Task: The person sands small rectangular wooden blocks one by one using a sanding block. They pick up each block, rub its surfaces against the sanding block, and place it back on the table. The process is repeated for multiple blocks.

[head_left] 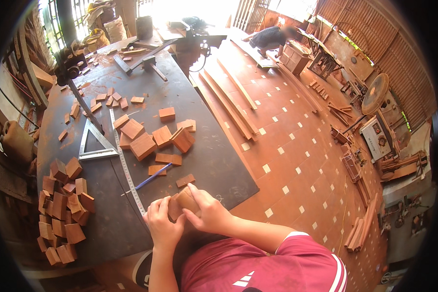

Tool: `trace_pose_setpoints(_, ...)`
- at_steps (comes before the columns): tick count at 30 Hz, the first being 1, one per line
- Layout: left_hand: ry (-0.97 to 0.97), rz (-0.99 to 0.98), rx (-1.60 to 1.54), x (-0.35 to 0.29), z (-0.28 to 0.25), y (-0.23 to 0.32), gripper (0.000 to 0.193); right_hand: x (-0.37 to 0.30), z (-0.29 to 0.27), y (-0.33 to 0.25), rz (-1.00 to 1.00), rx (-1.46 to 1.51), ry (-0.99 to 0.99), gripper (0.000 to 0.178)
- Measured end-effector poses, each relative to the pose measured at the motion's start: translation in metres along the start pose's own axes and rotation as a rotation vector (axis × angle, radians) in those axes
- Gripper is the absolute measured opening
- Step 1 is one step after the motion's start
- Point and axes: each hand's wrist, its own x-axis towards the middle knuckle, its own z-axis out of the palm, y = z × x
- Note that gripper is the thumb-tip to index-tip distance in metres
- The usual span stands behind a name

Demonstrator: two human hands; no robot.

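Close to the near edge of the dark table, my left hand and my right hand are both closed on a wooden block. Its lighter face points up between my fingers; much of the rest is covered. Just beyond it lies a small flat wooden piece. A blue pen rests diagonally past my left hand. From beside that hand a measuring tape stretches away across the tabletop. Several reddish-brown blocks are scattered farther off, some leaning on others.
A metal set square lies left of the tape. Many blocks are heaped at the left. A dark metal bar slants over the table. Long planks lie on the tiled floor. A person bends over work at the back.
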Motion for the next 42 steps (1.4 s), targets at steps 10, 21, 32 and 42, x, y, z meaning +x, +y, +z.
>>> trace_pose_setpoints(10, -0.002, 0.005, 0.037, 0.002, 0.002, 0.0, 0.07, 0.017, 0.007, 0.006, 0.013, -0.02, 0.019, 0.076)
trace_pose_setpoints(21, 0.02, 0.009, 0.037, 0.001, 0.001, 0.003, 0.071, -0.008, -0.016, -0.004, 0.047, -0.02, -0.065, 0.077)
trace_pose_setpoints(32, 0.022, 0.005, 0.041, 0.002, 0.001, 0.003, 0.068, -0.009, -0.014, 0.001, 0.037, 0.008, -0.07, 0.078)
trace_pose_setpoints(42, 0.021, 0.01, 0.02, 0.004, 0.001, 0.002, 0.057, 0.02, 0.009, 0.005, 0.015, 0.006, -0.012, 0.076)
